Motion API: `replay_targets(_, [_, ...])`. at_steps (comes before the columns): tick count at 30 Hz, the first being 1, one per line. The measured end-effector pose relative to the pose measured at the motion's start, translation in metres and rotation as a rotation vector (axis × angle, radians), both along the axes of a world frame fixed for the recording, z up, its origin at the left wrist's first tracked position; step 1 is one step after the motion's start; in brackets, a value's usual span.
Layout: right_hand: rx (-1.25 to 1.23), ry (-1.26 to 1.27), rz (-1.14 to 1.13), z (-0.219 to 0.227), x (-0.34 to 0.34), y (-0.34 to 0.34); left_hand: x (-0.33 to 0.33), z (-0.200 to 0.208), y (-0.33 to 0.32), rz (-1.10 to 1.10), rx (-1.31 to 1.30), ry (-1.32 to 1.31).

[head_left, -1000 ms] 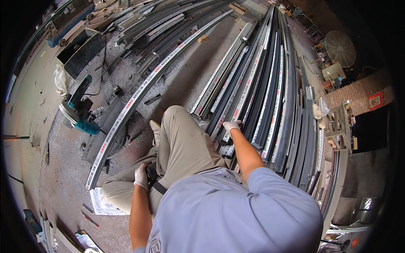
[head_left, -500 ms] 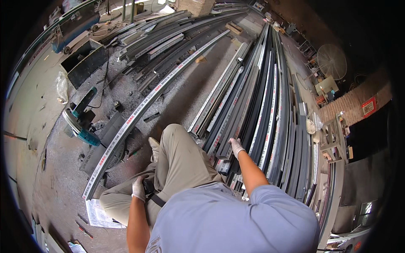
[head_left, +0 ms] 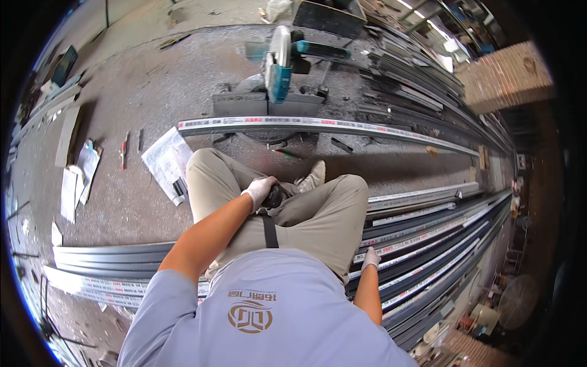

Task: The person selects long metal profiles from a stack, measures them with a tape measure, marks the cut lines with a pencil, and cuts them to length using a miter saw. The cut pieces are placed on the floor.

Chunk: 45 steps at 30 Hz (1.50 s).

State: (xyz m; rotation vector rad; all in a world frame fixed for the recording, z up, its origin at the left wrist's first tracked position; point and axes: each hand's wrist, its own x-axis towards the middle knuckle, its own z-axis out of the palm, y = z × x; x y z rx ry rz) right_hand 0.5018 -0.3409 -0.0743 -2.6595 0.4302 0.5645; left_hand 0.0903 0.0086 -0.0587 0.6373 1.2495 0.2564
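Observation:
My left hand (head_left: 260, 191), in a white glove, is closed around a dark rounded object (head_left: 277, 196) at my lap, its kind partly hidden by the fingers. On the right, my gloved right hand (head_left: 370, 259) grips the edge of a long grey metal profile (head_left: 397, 246) with a printed strip, in the stack beside my thigh. Ahead of my knees one long profile (head_left: 330, 124) with white printed film lies across the base of a teal mitre saw (head_left: 279, 76).
Printed sheets (head_left: 166, 156) lie by my left knee with a black marker on them. A red pen (head_left: 124, 151) is farther left. More profiles (head_left: 116, 260) extend behind me at the left. A dark bin (head_left: 327, 18) and further bars (head_left: 416, 79) lie beyond the saw.
My view and body have turned to the right, so the saw and its profile now lie straight ahead. My left hand stays on the dark object and my right hand on the stack.

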Motion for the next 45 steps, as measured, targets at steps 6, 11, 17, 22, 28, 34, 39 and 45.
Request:
replay_targets(6, [-0.083, -0.368, 0.632, 0.057, -0.025, 0.050, 0.011, -0.035, 0.050, -0.162, 0.187, 0.354])
replay_targets(11, [0.343, -0.477, 0.888, 0.063, -0.077, 0.074, 0.044, -0.027, 0.082, -0.204, 0.421, 0.438])
replay_targets(17, [0.401, -0.351, 0.817, 0.083, -0.102, 0.091, 0.042, -0.071, 0.085, -0.339, 0.583, 0.589])
replay_targets(22, [0.425, -0.297, 0.815, 0.088, -0.111, 0.103, 0.018, -0.064, 0.091, -0.201, 0.902, 0.749])
replay_targets(28, [0.454, -0.287, 0.754, 0.077, -0.113, 0.094, -0.053, 0.026, 0.175, -0.427, 1.608, 0.891])
replay_targets(34, [0.429, -0.352, 0.819, 0.074, -0.103, 0.135, -0.176, -0.034, 0.232, -0.843, 1.033, 1.240])
replay_targets(39, [0.375, -0.236, 0.667, 0.095, -0.107, 0.127, -0.157, -0.014, 0.232, -0.912, 1.241, 1.194])
replay_targets(45, [0.307, -0.115, 0.654, 0.099, -0.074, 0.176, -0.163, 0.107, 0.200, -0.833, 1.248, 0.880])
